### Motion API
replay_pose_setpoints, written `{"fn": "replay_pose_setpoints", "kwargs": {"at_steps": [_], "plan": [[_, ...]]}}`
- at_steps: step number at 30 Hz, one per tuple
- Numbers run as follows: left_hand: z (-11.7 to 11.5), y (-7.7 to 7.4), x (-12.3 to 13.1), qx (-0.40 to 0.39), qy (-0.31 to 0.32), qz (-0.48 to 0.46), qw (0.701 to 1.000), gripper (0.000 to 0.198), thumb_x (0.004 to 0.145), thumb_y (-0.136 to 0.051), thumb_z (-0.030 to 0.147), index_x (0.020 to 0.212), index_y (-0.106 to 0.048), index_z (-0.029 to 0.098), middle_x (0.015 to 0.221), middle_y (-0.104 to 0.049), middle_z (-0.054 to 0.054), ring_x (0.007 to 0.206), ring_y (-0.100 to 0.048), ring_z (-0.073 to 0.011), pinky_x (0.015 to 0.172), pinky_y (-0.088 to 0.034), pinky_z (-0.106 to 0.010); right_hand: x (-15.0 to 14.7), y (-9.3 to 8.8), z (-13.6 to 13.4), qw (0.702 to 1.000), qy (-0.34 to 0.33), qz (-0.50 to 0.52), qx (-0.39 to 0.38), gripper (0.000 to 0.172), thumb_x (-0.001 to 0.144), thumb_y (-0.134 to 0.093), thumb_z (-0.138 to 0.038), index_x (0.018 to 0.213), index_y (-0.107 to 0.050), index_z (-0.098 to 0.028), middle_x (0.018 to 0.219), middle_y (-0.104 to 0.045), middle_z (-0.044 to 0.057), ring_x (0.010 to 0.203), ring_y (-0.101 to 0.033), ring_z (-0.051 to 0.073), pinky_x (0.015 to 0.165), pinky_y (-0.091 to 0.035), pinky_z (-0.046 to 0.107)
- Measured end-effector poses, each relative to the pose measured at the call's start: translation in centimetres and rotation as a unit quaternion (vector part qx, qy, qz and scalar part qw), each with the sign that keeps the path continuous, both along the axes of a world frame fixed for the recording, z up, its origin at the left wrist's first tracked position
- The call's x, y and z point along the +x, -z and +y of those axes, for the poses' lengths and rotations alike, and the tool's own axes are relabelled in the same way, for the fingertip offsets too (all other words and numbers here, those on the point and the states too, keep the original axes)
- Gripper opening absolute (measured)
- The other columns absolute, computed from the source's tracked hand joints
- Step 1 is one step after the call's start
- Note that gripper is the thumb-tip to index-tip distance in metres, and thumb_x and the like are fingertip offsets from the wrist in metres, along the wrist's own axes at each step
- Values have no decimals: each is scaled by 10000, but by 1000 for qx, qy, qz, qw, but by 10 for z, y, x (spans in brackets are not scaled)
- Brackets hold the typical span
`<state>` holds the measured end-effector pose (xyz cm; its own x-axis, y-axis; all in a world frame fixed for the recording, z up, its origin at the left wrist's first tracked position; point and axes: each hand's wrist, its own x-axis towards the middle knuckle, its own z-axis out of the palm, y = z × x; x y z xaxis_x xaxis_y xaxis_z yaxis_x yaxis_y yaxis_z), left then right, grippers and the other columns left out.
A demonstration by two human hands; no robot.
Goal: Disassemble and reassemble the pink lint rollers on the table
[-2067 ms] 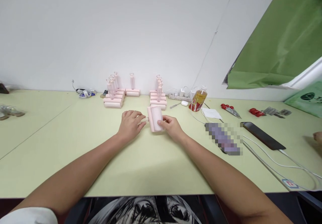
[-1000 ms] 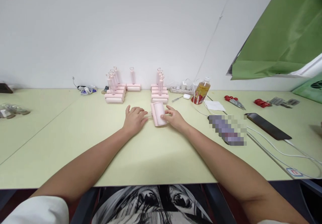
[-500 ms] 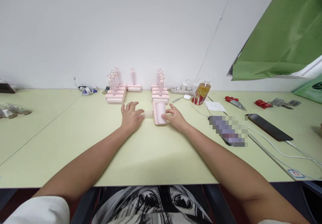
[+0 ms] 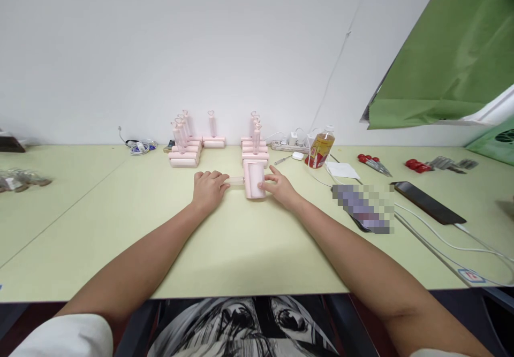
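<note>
Pale-green tabletop (image 4: pixel 257 250) spans the lower frame. At centre is a pink roller (image 4: pixel 249 181), left hand (image 4: pixel 208 190) pinching its clear handle (image 4: pixel 236 181), right hand (image 4: pixel 280 190) gripping its head (image 4: pixel 257 175); uneven twisting could strain the joint (image 4: pixel 244 181).

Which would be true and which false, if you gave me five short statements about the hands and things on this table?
1. The right hand holds the pale pink cylindrical roller head. True.
2. The left hand touches nothing. False: the left hand grips the translucent plastic handle.
3. The yellow-and-red, white-capped plastic bottle is to the right of the roller head. True.
4. The handle points right from the roller head. False: the handle points left.
5. The white paper sheet lies between the hands. False: the white paper sheet lies beside the bottle, to its right.
</note>
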<state>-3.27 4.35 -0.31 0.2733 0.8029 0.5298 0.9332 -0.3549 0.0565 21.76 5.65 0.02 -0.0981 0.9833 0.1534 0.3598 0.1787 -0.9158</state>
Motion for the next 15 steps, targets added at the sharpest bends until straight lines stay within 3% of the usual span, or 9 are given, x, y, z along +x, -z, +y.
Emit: {"fn": "replay_pose_setpoints", "kwargs": {"at_steps": [15], "plan": [[0, -2, -2, 19, 14, 5, 1000, 259, 917, -507, 350, 1092, -679, 267, 1034, -697, -79, 890, -582, -253, 838, -322, -432, 2, -3, 1, 1000, -15, 20, 17, 371, 622, -762, -403, 933, -764, -201, 1599, -160, 39, 1449, -199, 318, 1158, -200, 399]]}}
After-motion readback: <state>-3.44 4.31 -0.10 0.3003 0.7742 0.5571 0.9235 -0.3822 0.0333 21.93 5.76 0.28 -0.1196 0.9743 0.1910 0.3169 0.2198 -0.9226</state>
